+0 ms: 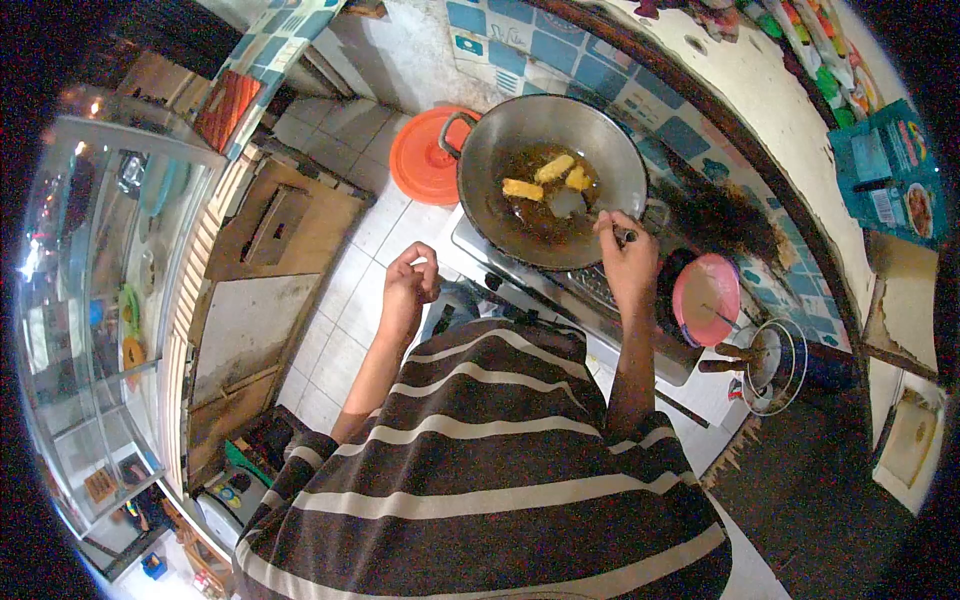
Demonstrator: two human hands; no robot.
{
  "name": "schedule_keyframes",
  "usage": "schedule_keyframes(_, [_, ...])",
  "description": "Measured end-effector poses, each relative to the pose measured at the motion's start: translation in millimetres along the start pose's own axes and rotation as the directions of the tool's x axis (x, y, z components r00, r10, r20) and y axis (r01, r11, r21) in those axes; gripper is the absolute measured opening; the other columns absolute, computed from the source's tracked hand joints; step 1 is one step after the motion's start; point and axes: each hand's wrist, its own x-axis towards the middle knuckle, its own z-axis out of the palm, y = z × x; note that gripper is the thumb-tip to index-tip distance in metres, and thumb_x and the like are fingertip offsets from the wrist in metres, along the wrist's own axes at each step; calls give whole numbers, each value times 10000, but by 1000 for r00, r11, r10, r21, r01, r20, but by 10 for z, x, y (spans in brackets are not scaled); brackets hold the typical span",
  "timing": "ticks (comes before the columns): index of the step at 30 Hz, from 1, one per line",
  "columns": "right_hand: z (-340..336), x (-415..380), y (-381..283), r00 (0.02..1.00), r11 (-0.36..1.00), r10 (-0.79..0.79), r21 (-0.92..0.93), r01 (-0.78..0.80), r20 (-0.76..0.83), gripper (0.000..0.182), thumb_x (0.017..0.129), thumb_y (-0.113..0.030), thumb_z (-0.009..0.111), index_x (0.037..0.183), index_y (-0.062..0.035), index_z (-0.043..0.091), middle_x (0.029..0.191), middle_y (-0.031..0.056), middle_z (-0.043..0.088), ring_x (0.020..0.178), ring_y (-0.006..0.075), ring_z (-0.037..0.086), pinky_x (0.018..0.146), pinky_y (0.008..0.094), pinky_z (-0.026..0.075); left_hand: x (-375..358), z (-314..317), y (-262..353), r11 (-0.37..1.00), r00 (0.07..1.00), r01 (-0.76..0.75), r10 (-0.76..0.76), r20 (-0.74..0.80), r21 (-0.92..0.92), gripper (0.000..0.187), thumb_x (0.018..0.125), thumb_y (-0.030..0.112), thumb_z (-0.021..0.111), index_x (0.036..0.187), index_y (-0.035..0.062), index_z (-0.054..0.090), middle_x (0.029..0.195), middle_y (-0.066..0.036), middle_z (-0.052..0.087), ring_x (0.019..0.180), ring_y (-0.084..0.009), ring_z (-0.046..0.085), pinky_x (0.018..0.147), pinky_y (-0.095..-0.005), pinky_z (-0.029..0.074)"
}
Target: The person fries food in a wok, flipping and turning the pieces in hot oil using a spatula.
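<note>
A large metal wok (480, 200) stands on the stove (560, 290), with dark oil in its bottom. Several golden fried pieces (523, 189) lie in the oil. Among them is the pale, flat head of a spatula (567, 205). My right hand (630, 260) is closed over the wok's near right rim, gripping the spatula's handle, most of which is hidden. Left of the wok, my left hand (408, 288) hovers in the air with its fingers curled in and nothing visible in them.
An orange lid or basin (418, 165) is beside the wok at the left. To the right are a pink bowl of pale batter (706, 300) and a wire strainer (772, 370). A glass display case (110, 300) stands far left; a tiled wall (560, 45) runs behind the stove.
</note>
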Motion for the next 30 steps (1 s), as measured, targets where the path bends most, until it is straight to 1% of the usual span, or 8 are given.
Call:
schedule_keyframes(2, [16, 16, 95, 1000, 1000, -18, -14, 18, -1, 313, 880, -334, 574, 877, -34, 663, 753, 221, 635, 661, 382, 614, 644, 400, 483, -3, 13, 8, 1000, 1000, 15, -14, -19, 10, 235, 668, -59, 350, 820, 62, 481, 522, 43, 357, 452, -61, 280, 440, -225, 194])
schedule_keyframes(5, [-126, 31, -182, 976, 977, 121, -197, -84, 182, 320, 879, -343, 575, 918, -41, 672, 774, 226, 642, 680, 399, 611, 649, 417, 481, 3, -20, -17, 1000, 1000, 18, -17, -13, 16, 232, 671, -60, 352, 821, 60, 481, 521, 42, 359, 452, -61, 281, 439, -225, 194])
schedule_keyframes(8, [-5, -6, 26, 993, 979, 22, -205, 3, 118, 315, 880, -339, 571, 898, -42, 674, 732, 213, 638, 625, 391, 595, 611, 416, 466, 9, -36, -32, 1000, 999, 22, -21, -29, 18, 228, 673, -62, 352, 822, 55, 478, 520, 40, 358, 448, -61, 278, 437, -223, 191])
schedule_keyframes(14, [33, -23, 24, 999, 997, 24, -75, -21, 46, 312, 882, -341, 576, 894, -45, 676, 632, 190, 611, 515, 294, 569, 539, 380, 439, 0, -42, -35, 1000, 1000, -3, 3, -15, 2, 221, 673, -55, 355, 825, 53, 472, 517, 42, 349, 434, -60, 260, 428, -226, 183])
schedule_keyframes(17, [-62, 15, -153, 990, 991, 92, -104, -81, 109, 316, 917, -302, 543, 868, -4, 636, 722, 125, 638, 582, 165, 542, 594, 293, 439, 1, -57, -49, 1000, 1000, 1, -1, -18, 18, 218, 667, -46, 354, 824, 54, 468, 515, 43, 339, 429, -60, 251, 422, -229, 179])
schedule_keyframes(23, [76, 126, 48, 992, 994, 107, -43, -105, 60, 306, 921, -283, 532, 878, 3, 630, 745, 133, 642, 623, 192, 565, 638, 308, 451, 4, -55, -53, 1000, 1000, 2, -2, -7, 8, 220, 660, -39, 344, 816, 53, 468, 512, 43, 325, 429, -65, 248, 423, -232, 183])
schedule_keyframes(26, [196, 221, 253, 995, 993, -98, -66, 96, -22, 326, 890, -310, 573, 934, -3, 673, 758, 210, 647, 634, 333, 614, 629, 395, 470, -6, -30, -42, 1000, 999, 3, -2, -35, 28, 224, 660, -41, 343, 817, 53, 473, 510, 40, 329, 434, -68, 259, 429, -234, 192])
schedule_keyframes(30, [183, 237, 120, 1000, 998, -13, -56, 14, 26, 317, 896, -284, 566, 929, 16, 664, 816, 219, 653, 685, 354, 619, 666, 401, 478, -21, -66, -38, 1000, 1000, 4, -3, -26, 10, 229, 677, -46, 333, 825, 52, 478, 510, 37, 338, 438, -71, 270, 435, -232, 200])
